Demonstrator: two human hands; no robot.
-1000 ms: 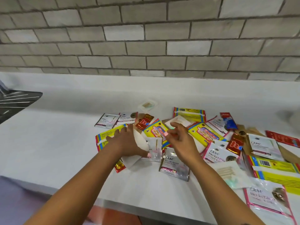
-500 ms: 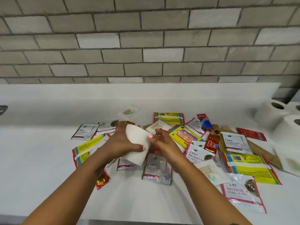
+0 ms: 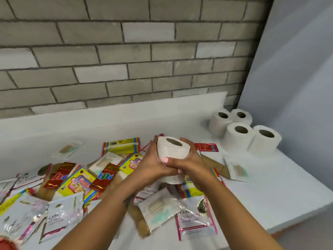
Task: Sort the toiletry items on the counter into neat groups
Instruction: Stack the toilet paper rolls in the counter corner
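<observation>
A white toilet paper roll [image 3: 173,148] is held upright above the counter between both hands, its cardboard core facing up. My left hand [image 3: 153,164] wraps its left side. On the right side and underneath, my right hand [image 3: 191,164] cups it. Below and around them lies a loose spread of sachets: yellow Giggles packs [image 3: 77,183], red sachets [image 3: 58,175], clear Dove sachets [image 3: 196,219] and cotton bud packets [image 3: 157,207]. Several toilet paper rolls [image 3: 242,131] stand grouped at the back right corner.
The white counter [image 3: 270,186] ends at a front edge on the lower right, with bare surface between the sachets and the rolls. A grey brick wall [image 3: 126,60] rises behind a white backsplash. A pale side wall [image 3: 297,78] closes off the right.
The roll has been lifted from the sachet pile and carried rightward, now gripped by both hands. The view has swung right, bringing the standing rolls fully into sight.
</observation>
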